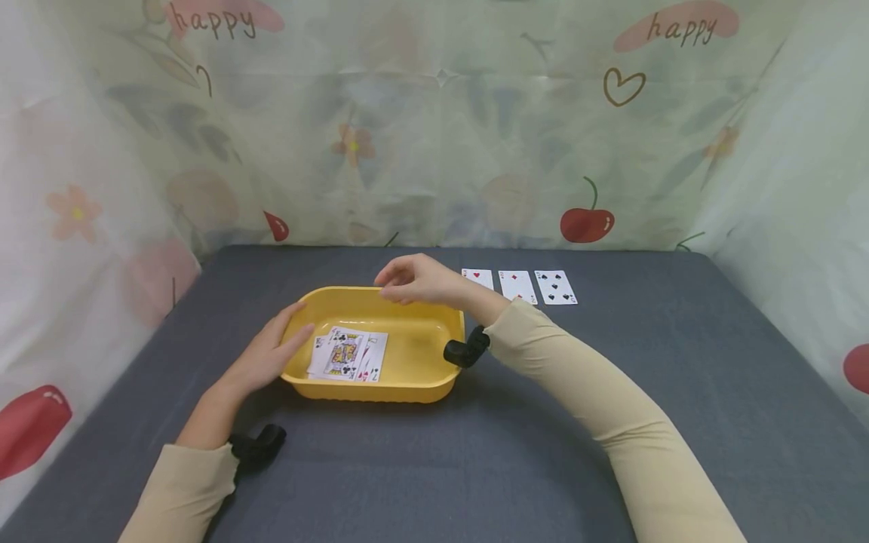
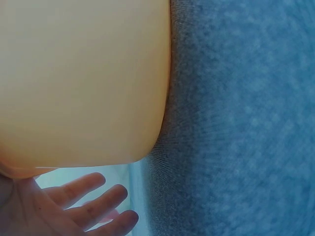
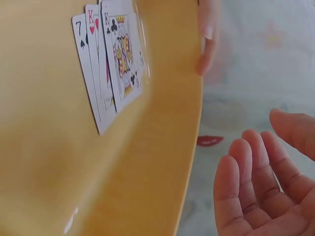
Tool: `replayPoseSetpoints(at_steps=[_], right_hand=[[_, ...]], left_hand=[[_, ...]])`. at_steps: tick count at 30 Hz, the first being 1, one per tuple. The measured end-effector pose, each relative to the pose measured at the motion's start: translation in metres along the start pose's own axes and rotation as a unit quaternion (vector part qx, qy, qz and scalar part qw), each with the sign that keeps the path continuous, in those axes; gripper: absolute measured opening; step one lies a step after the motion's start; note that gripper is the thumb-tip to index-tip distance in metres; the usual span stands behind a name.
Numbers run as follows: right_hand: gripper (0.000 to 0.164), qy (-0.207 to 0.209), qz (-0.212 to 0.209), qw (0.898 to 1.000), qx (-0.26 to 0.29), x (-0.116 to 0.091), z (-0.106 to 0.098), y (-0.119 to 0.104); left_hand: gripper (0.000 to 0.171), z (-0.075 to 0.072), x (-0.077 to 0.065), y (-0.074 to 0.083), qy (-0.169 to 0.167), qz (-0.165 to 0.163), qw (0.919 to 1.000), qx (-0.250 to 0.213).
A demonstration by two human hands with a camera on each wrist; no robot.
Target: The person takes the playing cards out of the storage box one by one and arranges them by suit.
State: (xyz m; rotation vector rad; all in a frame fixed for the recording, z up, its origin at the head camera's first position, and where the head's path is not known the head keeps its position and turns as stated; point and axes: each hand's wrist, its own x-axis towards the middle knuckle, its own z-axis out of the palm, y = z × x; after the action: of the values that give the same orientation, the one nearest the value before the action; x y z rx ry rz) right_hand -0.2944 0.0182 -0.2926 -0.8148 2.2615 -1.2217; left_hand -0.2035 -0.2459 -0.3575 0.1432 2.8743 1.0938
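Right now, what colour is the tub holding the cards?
The tub is yellow, clearest in the head view.

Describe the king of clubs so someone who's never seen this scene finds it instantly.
On the dark table stands a yellow tub. In its left half, near the left hand, playing cards lie overlapped. The king of clubs is on top, the only card in the tub whose face shows whole.

The tub (image 1: pixel 417 343) looks like smooth plastic, glossy where highlights catch inside. The cards (image 1: pixel 346 356) seem smooth paper. The worktop (image 1: pixel 380 467) shows matt, finely textured cloth; the curtain (image 1: pixel 421 166), thin, creased, faintly shiny; sleeves (image 1: pixel 584 392), matt cloth.
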Motion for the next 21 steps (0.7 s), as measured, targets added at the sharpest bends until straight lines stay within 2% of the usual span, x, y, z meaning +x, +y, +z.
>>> replayPoseSetpoints(at_steps=[11,21], right_hand=[[0.034,-0.031,-0.008,0.998,-0.051,0.026,0.024,-0.002],[0.034,-0.063,0.014,0.994,-0.092,0.048,0.047,0.003]], left_hand=[[0.068,-0.001,0.0,0.001,-0.003,-0.009,1.0,0.0],[0.07,-0.001,0.002,-0.001,-0.008,-0.014,0.9999,0.002]])
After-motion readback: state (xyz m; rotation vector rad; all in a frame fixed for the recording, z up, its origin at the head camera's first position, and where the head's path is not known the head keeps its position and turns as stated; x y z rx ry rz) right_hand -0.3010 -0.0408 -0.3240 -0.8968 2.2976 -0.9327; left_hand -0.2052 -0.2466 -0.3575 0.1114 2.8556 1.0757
